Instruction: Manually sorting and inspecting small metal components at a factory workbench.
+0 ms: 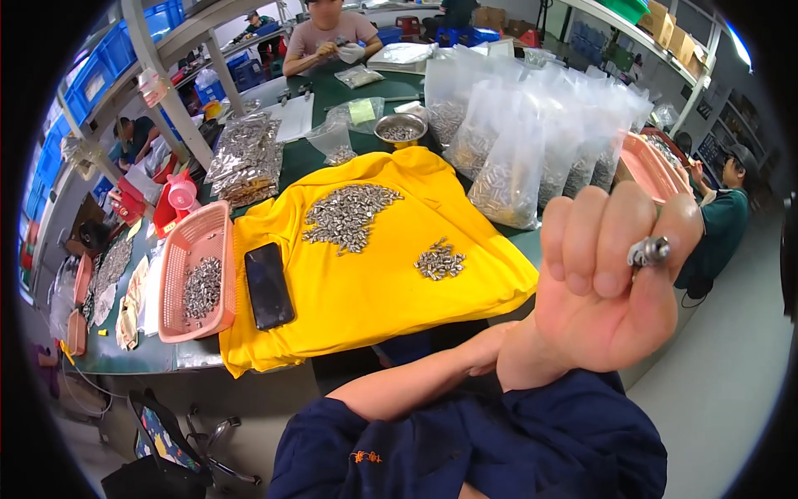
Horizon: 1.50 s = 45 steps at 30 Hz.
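Head view: nearest, the right hand (pixel 611 283) is raised with its fingers curled, pinching a small metal part (pixel 648 251) between thumb and index finger. The part's long axis runs roughly left to right, its rounded end pointing right and slightly up. The left hand (pixel 490 348) is partly hidden beside the right wrist; its grip cannot be told. Grey floor (pixel 723 358) lies open to the right. Beyond the wrists spreads a yellow cloth (pixel 366 291), bare between its front edge and a small pile (pixel 439 261) and a larger pile (pixel 349 212) of metal parts. A phone (pixel 268 285) and pink basket (pixel 169 303) bound its left; farther off, filled clear bags (pixel 507 166) crowd the far right edge, beside a steel bowl (pixel 401 141).
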Each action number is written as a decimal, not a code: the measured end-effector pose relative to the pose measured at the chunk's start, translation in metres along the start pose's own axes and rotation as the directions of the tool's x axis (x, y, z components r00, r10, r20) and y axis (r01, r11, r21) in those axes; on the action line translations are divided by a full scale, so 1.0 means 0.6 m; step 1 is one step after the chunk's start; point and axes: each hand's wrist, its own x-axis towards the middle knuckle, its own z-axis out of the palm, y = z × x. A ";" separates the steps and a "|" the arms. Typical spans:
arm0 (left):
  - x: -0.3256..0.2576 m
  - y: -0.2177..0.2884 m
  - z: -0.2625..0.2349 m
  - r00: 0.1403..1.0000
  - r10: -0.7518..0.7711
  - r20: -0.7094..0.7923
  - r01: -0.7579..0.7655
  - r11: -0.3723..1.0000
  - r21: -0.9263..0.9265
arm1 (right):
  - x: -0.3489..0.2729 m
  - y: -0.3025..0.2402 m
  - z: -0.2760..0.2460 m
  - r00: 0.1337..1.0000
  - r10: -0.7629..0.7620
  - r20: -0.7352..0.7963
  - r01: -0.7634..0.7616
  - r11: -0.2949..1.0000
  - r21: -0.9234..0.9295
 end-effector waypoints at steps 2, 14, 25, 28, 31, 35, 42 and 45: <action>-0.014 0.005 -0.001 0.984 -0.107 -0.143 0.113 0.993 0.034 | -0.001 0.016 -0.007 0.999 0.020 -0.035 -0.024 0.993 -0.119; -0.101 0.228 -0.192 0.443 0.756 -0.482 -0.440 0.652 0.618 | -0.075 0.310 -0.184 0.847 0.529 -0.044 -0.454 0.679 -0.578; -0.089 0.166 -0.263 0.553 0.552 -0.625 -0.406 0.833 0.376 | -0.118 0.333 -0.202 0.706 0.695 0.138 -0.393 0.547 -0.739; -0.100 0.162 -0.265 0.553 0.517 -0.654 -0.398 0.853 0.338 | -0.131 0.340 -0.202 0.745 0.639 0.193 -0.315 0.591 -0.743; -0.103 0.157 -0.274 0.576 0.482 -0.660 -0.365 0.874 0.320 | -0.138 0.344 -0.201 0.737 0.656 0.163 -0.367 0.591 -0.718; -0.090 0.161 -0.288 0.541 0.536 -0.648 -0.318 0.844 0.432 | -0.133 0.348 -0.208 0.711 0.691 0.131 -0.380 0.533 -0.756; -0.087 0.165 -0.276 0.459 0.618 -0.638 -0.394 0.785 0.477 | -0.122 0.345 -0.199 0.663 0.749 0.014 -0.561 0.508 -0.654; -0.088 0.161 -0.277 0.481 0.595 -0.644 -0.451 0.798 0.400 | -0.127 0.348 -0.197 0.641 0.768 -0.023 -0.633 0.511 -0.582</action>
